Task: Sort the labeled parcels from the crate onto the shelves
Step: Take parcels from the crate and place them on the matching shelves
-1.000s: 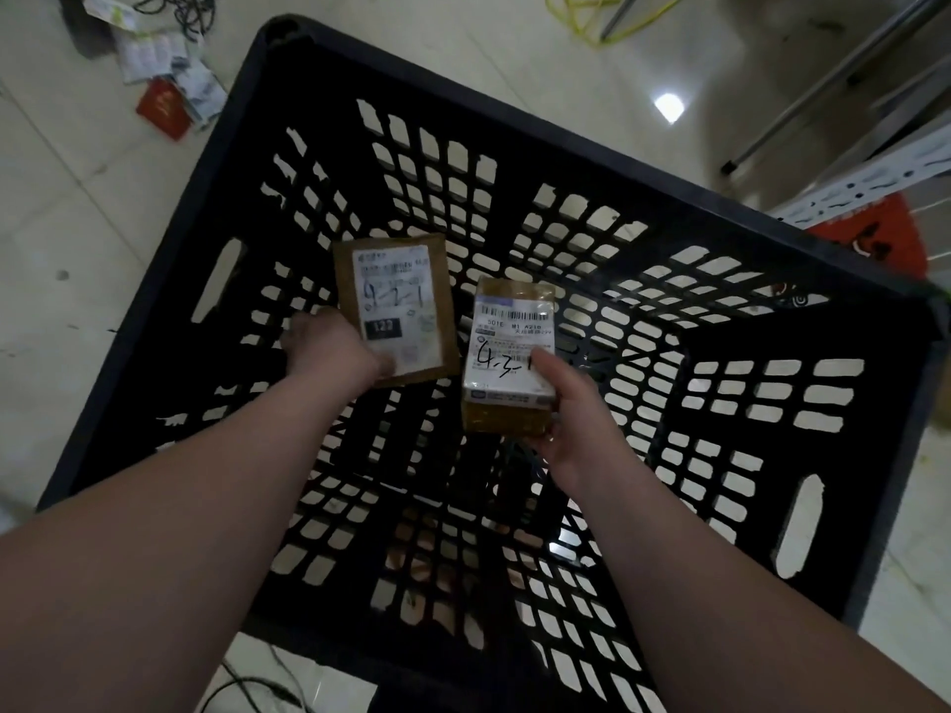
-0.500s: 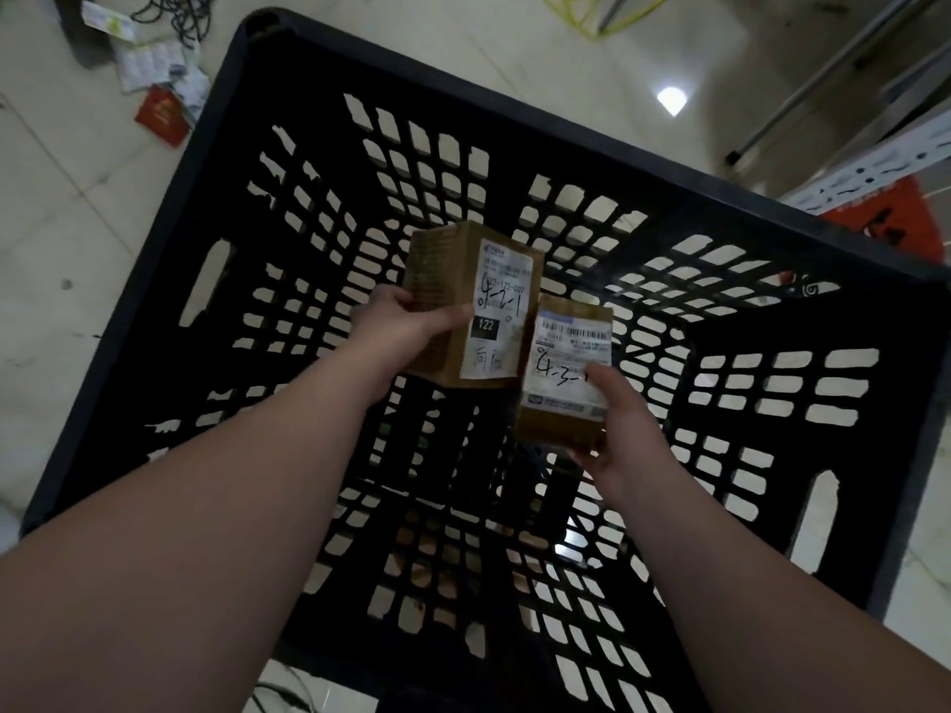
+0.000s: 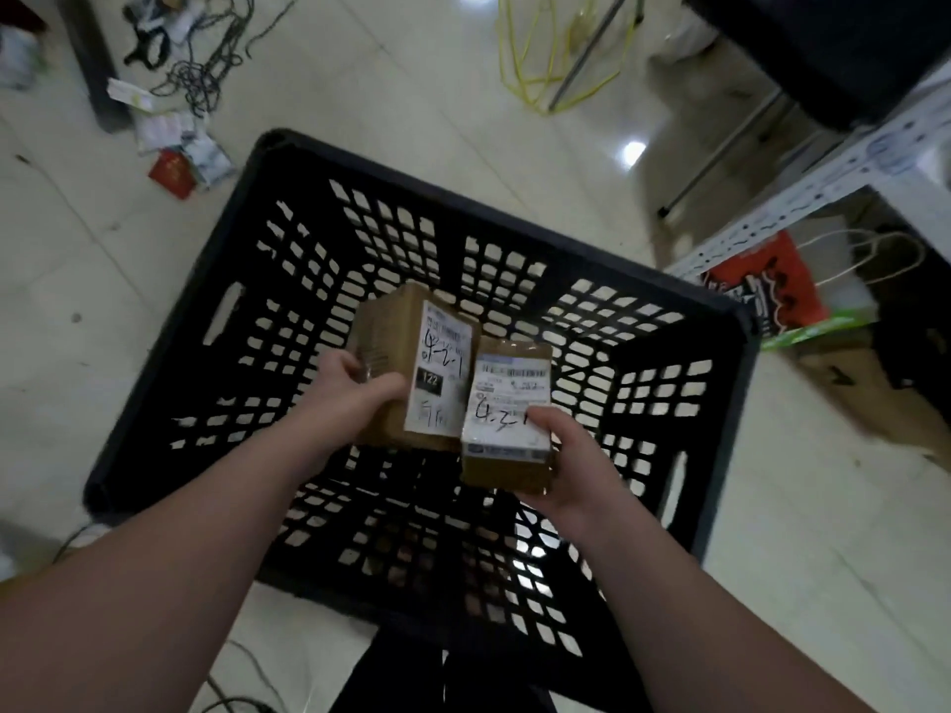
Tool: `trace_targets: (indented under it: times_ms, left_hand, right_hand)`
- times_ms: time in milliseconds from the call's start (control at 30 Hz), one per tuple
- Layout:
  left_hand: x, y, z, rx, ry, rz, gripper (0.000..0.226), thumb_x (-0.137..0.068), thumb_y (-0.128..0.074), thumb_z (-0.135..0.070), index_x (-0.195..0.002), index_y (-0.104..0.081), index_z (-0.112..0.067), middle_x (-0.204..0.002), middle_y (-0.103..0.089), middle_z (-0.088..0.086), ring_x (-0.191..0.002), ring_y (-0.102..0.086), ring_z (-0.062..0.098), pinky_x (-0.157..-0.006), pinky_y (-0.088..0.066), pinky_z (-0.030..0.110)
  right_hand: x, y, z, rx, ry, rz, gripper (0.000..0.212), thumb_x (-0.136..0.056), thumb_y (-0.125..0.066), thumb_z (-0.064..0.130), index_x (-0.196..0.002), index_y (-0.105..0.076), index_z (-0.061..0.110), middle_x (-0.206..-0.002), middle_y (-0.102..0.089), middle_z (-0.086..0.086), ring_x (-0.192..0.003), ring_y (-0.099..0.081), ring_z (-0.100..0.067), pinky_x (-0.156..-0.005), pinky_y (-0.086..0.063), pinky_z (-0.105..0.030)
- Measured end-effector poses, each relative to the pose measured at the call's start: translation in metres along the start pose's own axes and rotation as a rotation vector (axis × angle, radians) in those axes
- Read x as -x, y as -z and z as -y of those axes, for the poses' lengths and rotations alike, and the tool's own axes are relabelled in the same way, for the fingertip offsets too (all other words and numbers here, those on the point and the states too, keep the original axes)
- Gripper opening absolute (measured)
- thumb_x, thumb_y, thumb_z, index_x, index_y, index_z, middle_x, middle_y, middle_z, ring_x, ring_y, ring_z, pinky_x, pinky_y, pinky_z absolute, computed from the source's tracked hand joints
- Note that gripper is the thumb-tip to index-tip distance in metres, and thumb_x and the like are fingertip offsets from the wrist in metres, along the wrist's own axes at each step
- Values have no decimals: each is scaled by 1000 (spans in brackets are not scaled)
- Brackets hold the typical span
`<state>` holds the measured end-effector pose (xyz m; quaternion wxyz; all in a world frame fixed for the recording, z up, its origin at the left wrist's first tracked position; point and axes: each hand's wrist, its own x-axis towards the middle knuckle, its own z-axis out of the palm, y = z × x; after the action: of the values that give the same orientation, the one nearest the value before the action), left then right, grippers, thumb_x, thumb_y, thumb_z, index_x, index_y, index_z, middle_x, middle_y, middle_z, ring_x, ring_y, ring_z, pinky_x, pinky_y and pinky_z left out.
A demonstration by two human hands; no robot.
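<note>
Over the black slotted crate [image 3: 257, 208] I hold two brown cardboard parcels side by side. My left hand [image 3: 355, 391] grips the larger parcel [image 3: 396, 352], whose white label carries a handwritten number and a black "122" patch. My right hand [image 3: 566, 455] grips the smaller parcel [image 3: 507, 403], thumb lying across its white label with a handwritten number. The two parcels touch along one edge. The crate's visible bottom holds no parcels.
A white perforated metal shelf frame [image 3: 803, 198] stands at the right, with a red paper bag [image 3: 767, 285] and a cardboard box [image 3: 864, 398] under it. Cables [image 3: 206, 64], papers and a red booklet [image 3: 172, 172] litter the tiled floor at upper left. Yellow cord [image 3: 556, 59] lies beyond the crate.
Both hands have lifted the parcels up out of the crate and brought them together; the larger parcel has turned on edge. My view has pulled back, showing more floor and the shelf.
</note>
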<state>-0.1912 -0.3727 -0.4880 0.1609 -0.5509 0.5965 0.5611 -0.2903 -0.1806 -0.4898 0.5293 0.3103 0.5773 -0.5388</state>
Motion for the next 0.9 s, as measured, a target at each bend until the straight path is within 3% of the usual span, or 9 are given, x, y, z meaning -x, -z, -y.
trace_targets:
  times_ms: [133, 300, 500, 567, 633, 667, 800, 900]
  left_hand:
    - [60, 25, -21, 177, -41, -12, 49, -85, -64, -30, -123, -34, -21, -111, -49, 6, -86, -53, 16, -58, -42, 27]
    - [130, 48, -49, 290, -162, -63, 68, -63, -62, -42, -123, -39, -22, -111, -53, 4, -93, -55, 20, -64, -41, 31]
    - [199, 76, -52, 386, -202, 31, 83, -53, -68, -51, -126, -47, -18, -120, -61, 15, -105, -63, 33, -80, -51, 45]
    - [225, 84, -52, 427, -228, 93, 60, -71, -62, -46, -122, -56, -15, -114, -69, 12, -98, -68, 27, -75, -55, 38]
    - [244, 90, -50, 448, -280, 125, 28, -90, -49, -31, -108, -64, -16, -97, -75, 5, -81, -72, 17, -58, -55, 27]
    - [256, 92, -50, 450, -299, 142, 25, -93, -45, -28, -104, -66, -18, -90, -76, 2, -74, -72, 14, -53, -53, 24]
    - [296, 97, -61, 445, -370, 190, 27, -92, -46, -30, -102, -69, -19, -94, -76, 5, -86, -70, 19, -75, -53, 35]
    - [318, 86, -73, 407, -435, 229, 25, -92, -46, -30, -100, -67, -20, -97, -75, 4, -88, -70, 19, -73, -51, 36]
  right_hand:
    - [57, 2, 12, -87, 6, 77, 25, -90, -58, 27, -112, -67, 18, -106, -74, -8, -107, -65, -27, -97, -49, -48]
    - [130, -2, 25, -137, 72, 193, 29, -91, -54, 30, -115, -65, 18, -107, -74, -9, -104, -66, -28, -90, -51, -48]
    - [208, -2, 22, -162, 237, 302, 34, -87, -54, 30, -117, -65, 19, -112, -73, -7, -103, -67, -26, -99, -46, -50]
    - [231, -4, 17, -179, 266, 333, 44, -80, -56, 34, -121, -65, 19, -114, -72, -6, -101, -66, -25, -91, -49, -46]
    - [252, -6, 12, -203, 287, 358, 50, -77, -56, 36, -123, -63, 19, -114, -71, -6, -99, -65, -25, -84, -49, -42]
    - [262, -7, 10, -210, 303, 365, 51, -76, -57, 37, -123, -62, 19, -113, -71, -6, -98, -65, -24, -83, -49, -41]
    - [300, -2, 1, -234, 385, 351, 54, -72, -58, 39, -123, -62, 20, -113, -70, -6, -98, -63, -24, -82, -49, -38]
    - [326, 14, -4, -297, 440, 338, 59, -72, -59, 37, -128, -61, 18, -121, -68, -7, -102, -62, -24, -85, -48, -38]
